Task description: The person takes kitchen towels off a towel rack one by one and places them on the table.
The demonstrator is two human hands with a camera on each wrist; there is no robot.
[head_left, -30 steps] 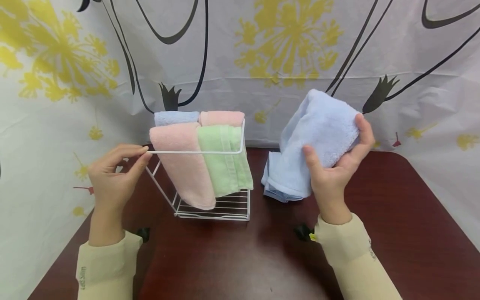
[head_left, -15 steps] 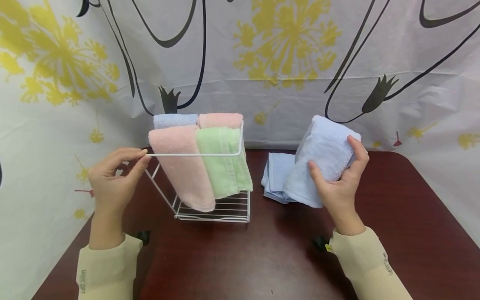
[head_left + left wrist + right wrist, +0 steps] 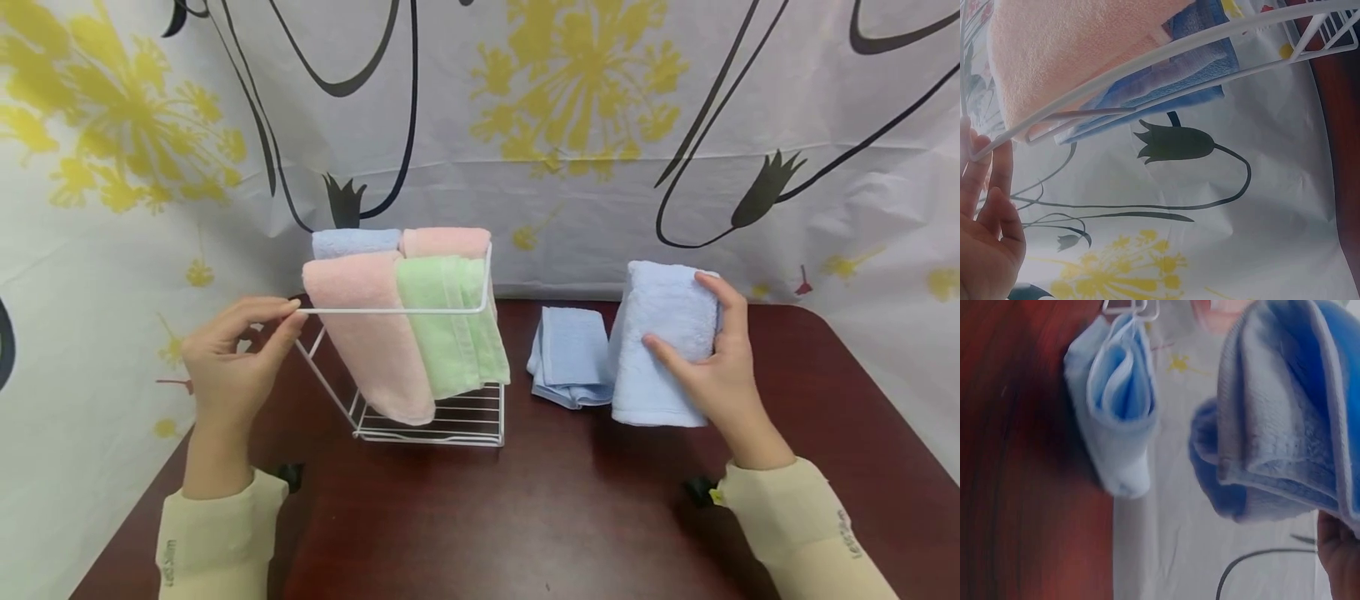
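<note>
My left hand [image 3: 236,358] pinches the front left corner of a white wire rack [image 3: 390,311] between thumb and fingers. Over the rack hang folded towels: pink [image 3: 367,333] and green [image 3: 442,333] in front, blue [image 3: 356,242] and pink [image 3: 446,242] behind. My right hand [image 3: 723,367] grips a folded light blue towel [image 3: 663,350], raised above the table on the right. Beside it, a second blue towel [image 3: 573,346] lies folded on the table. The right wrist view shows the held towel [image 3: 1285,412] with its layers facing the camera, covering most of the fingers.
The table [image 3: 480,517] is dark reddish brown with rounded far corners. A white patterned cloth [image 3: 450,192] hangs behind it and along the left side. The rack's slatted base [image 3: 465,412] stands on the table, left of the folded blue towel.
My right hand has come down and to the right with the blue towel, which now hangs straighter and uncovers more of the towel beside it. My left hand keeps its pinch on the rack.
</note>
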